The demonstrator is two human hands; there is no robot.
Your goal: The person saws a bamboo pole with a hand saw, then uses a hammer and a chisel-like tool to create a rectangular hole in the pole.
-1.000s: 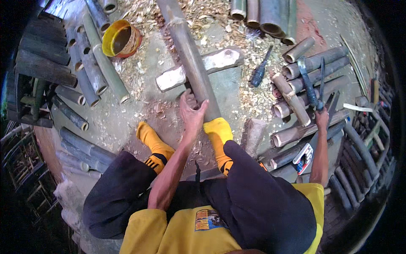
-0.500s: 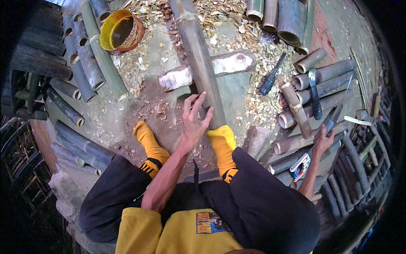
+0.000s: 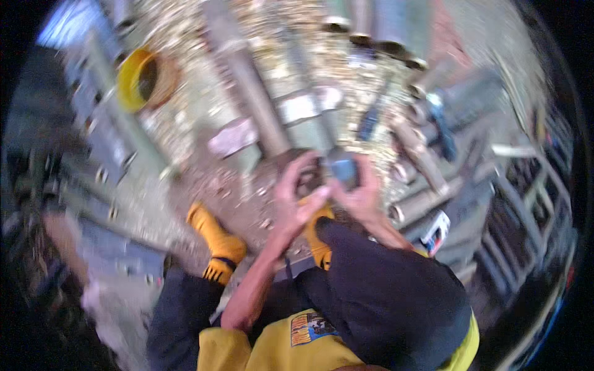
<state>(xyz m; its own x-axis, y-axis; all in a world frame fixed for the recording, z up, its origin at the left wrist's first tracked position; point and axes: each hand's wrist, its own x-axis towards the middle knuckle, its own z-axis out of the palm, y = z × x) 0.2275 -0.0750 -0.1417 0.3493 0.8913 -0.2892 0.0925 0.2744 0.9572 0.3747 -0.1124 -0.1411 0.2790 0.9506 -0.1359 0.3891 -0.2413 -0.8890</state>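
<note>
Since the earlier frame, the bare right hand (image 3: 364, 193) has swung in from the bamboo pieces on the right, bringing a long dark blade with a rounded blue-grey handle (image 3: 344, 170), and now sits just beside the bare left hand (image 3: 298, 195). The right grip is wrapped around that handle, the blade pointing away over the rough white-faced wooden block (image 3: 298, 107). The left hand's fingers are curled by the near end of the long brown bamboo pole (image 3: 255, 93); blur hides whether its grip holds anything. The pole lies across the block, between its left and right ends, above a grey-brown floor (image 3: 192, 179), and a mustard-yellow sock (image 3: 318, 241) shows just below the hands
</note>
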